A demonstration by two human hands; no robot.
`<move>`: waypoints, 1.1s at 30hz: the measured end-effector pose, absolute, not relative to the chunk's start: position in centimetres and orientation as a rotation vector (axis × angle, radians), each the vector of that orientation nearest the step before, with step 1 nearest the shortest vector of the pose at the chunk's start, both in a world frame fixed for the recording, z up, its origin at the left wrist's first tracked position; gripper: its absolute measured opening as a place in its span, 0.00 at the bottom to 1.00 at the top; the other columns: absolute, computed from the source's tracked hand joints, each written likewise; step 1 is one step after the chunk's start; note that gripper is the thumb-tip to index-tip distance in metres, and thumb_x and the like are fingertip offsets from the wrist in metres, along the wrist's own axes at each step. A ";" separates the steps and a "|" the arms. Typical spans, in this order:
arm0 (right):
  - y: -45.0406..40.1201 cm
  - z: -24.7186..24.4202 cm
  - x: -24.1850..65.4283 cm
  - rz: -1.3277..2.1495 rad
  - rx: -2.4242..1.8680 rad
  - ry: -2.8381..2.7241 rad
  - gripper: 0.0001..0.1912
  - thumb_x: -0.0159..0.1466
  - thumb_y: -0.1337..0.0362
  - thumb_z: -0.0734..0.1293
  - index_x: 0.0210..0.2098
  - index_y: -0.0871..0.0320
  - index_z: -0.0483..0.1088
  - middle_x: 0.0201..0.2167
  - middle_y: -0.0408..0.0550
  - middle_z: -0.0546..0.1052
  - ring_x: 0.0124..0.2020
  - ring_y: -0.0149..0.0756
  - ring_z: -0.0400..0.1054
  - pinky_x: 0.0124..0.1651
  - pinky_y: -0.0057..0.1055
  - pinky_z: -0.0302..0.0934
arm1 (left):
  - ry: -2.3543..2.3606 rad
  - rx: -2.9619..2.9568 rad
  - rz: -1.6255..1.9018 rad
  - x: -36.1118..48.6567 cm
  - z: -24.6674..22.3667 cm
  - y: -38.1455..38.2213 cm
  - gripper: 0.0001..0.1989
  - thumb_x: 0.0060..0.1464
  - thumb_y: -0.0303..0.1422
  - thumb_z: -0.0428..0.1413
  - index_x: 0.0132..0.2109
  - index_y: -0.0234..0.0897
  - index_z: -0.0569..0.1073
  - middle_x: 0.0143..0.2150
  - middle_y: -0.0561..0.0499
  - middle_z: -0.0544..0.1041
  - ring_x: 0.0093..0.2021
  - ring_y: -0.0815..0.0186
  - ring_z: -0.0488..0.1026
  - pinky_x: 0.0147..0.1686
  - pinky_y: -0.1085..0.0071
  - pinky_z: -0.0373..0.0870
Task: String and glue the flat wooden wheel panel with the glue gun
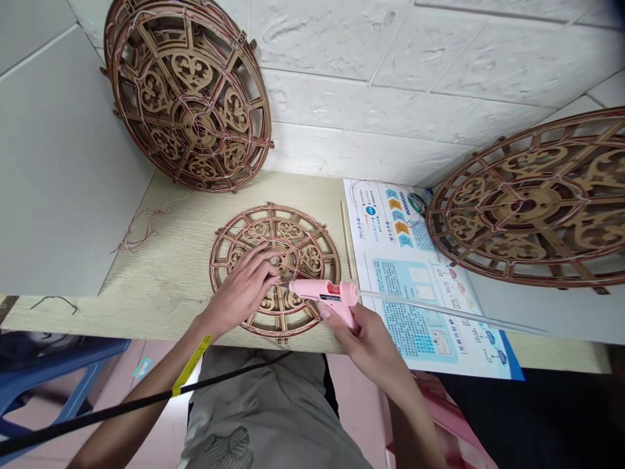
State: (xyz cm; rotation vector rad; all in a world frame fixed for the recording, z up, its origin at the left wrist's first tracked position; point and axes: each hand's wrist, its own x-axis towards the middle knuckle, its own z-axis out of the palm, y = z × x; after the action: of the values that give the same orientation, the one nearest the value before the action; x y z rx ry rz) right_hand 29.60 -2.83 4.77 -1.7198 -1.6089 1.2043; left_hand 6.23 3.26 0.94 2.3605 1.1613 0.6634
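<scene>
A round, fretwork wooden wheel [333, 262] lies flat on the table, with thin reddish wire running along its rings and spokes. My left hand [249, 283] is over its left side near the hub, thumb and forefinger pinched together at the wire [299, 255]; the fingers partly hide what is between them. My right hand [374, 339] grips a pink glue gun [325, 292] by its handle, low over the wheel. The gun's nozzle points left, close to my left fingertips. A long clear glue stick [439, 307] sticks out of its back end to the right.
More wired wooden wheels [195, 117] lean against the white wall at the back left, and another wheel [522, 205] stands at the right. A printed sheet [405, 286] lies right of my work, beside a thin wooden stick [347, 238]. Loose wire [141, 231] lies at left.
</scene>
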 end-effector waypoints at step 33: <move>-2.6 3.7 30.4 1.426 -1.673 -1.467 0.25 0.66 0.40 0.63 0.34 0.57 0.67 0.18 0.36 0.52 0.19 0.28 0.45 0.18 0.27 0.40 | 1.190 2.478 0.662 6.4 1.5 2.7 0.07 0.69 0.30 0.46 0.44 0.36 0.68 0.65 0.41 0.68 0.73 0.54 0.53 0.70 0.49 0.60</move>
State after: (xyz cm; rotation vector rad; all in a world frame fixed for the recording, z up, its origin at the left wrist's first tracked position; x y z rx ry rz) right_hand 30.39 -2.63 3.74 -1.6725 -1.4675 1.4262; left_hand 6.40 2.75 1.48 2.4779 1.1898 0.6620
